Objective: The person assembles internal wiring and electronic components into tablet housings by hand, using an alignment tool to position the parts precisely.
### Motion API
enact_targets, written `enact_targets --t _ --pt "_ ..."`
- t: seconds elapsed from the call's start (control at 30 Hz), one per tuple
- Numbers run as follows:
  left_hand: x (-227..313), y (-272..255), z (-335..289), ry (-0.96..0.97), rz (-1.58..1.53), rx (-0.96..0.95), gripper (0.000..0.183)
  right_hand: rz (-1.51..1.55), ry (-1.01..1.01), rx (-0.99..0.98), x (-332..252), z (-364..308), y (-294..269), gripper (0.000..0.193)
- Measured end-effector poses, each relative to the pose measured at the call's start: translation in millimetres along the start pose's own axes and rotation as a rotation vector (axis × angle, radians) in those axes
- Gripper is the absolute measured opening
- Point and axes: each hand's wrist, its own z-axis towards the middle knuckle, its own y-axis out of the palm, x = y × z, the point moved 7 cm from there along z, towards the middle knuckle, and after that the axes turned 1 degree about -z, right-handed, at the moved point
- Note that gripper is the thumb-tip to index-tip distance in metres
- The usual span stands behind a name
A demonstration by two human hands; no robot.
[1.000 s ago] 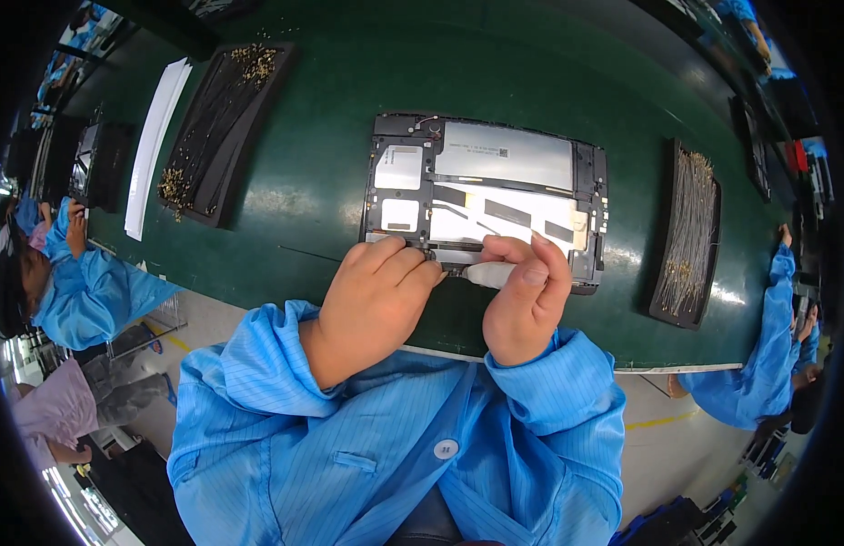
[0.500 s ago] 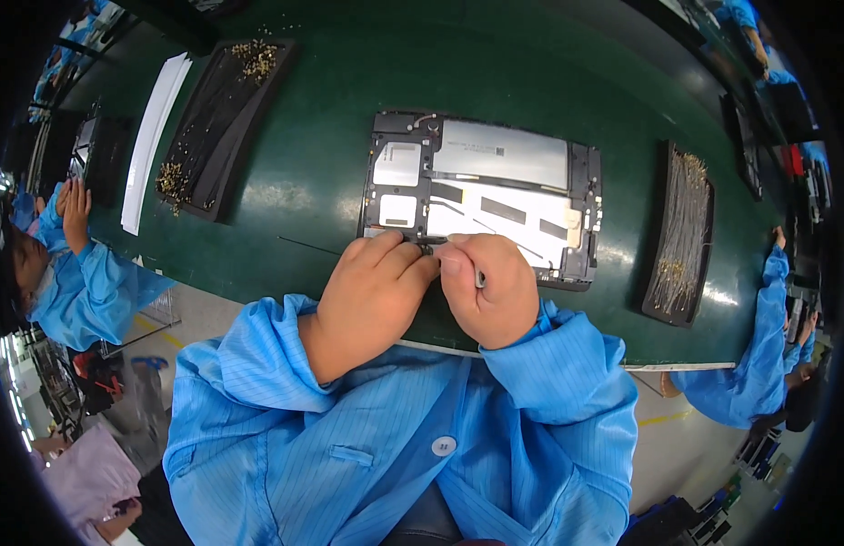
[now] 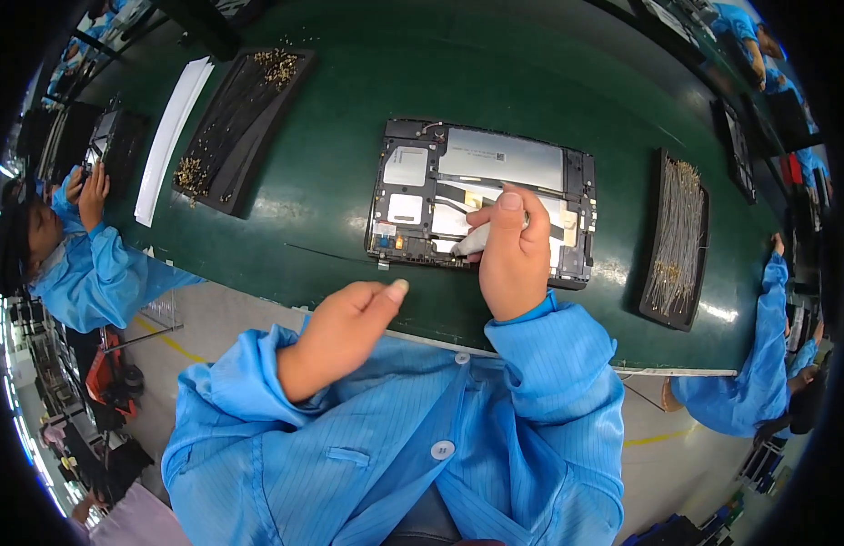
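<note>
A tablet with its back off (image 3: 411, 207) lies on the green bench, showing silvery battery packs, black frame parts and a small circuit board (image 3: 413, 247) at its near left. My right hand (image 3: 515, 259) is over the near side of the tablet, closed on a pale pointed tool (image 3: 475, 241) whose tip is down by the board's right part. My left hand (image 3: 340, 332) hovers near the bench's front edge, off the tablet, thumb out and fingers loosely curled, with nothing visible in it. A thin black cable (image 3: 326, 251) lies on the bench, running toward the tablet's near left corner.
To the left, a black tray (image 3: 251, 150) holds black cables with gold ends, beside white strips (image 3: 172, 146). At the right stands another black tray (image 3: 686, 314) of grey cables. Co-workers in blue sit at the far left and far right.
My left hand has come away from the tablet, down and to the left, uncovering the circuit board. My right hand has shifted up and right, its tool now in plain sight.
</note>
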Motion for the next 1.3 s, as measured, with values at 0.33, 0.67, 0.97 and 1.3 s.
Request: enact_targets --t 0.33,0.67,0.97,1.3 --pt "-6.6 -36.1 47.6 -0.037 -0.841 0.246 0.022 0.007 0.050 0.122 3.2 1.4 22.3 0.042" --pt "-6.3 -10.8 1.9 -0.169 -0.260 -0.188 0.047 0.044 0.057 0.051 4.1 3.4 23.6 0.042" --pt "-2.6 2.8 39.8 -0.229 -0.503 -0.333 0.026 -0.139 0.266 -0.249 4.4 17.0 42.3 0.035" --pt "-5.0 -3.0 50.5 -0.196 -0.455 -0.279 0.019 -0.802 -0.053 -0.562 20.4 48.7 78.6 0.024"
